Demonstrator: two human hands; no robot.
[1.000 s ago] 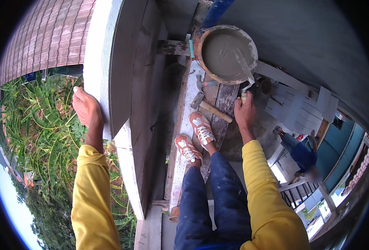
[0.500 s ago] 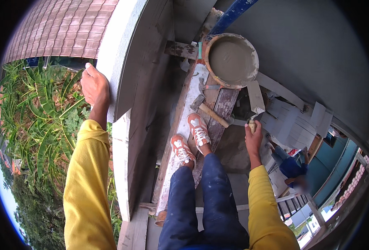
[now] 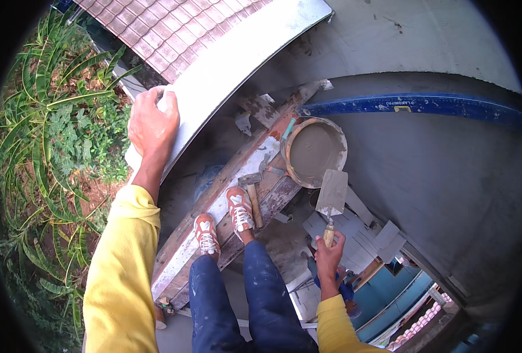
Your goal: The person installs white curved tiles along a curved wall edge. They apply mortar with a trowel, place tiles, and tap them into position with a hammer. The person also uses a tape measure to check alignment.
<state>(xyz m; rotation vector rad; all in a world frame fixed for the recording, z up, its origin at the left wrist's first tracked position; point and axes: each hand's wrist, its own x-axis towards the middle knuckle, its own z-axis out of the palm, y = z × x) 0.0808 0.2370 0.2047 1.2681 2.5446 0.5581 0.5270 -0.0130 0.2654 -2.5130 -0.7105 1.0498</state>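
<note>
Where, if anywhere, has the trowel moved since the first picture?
Yes: judged against the bucket, the trowel has pulled back from over the grey mix to the lower right rim.

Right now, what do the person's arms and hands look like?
Both arms wear plain yellow sleeves. The left sleeve looks bunched or folded at its end; the right sleeve stops short of the hand. The left hand and right hand are bare, without gloves.

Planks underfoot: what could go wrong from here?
The hammer lies on the planks close beside the right shoe and might cause a trip or get kicked off. The bucket of grey mix seems near the planks' edge and could tip if bumped. The right hand holds the trowel out beyond the planks; a slip could drop it.
</note>
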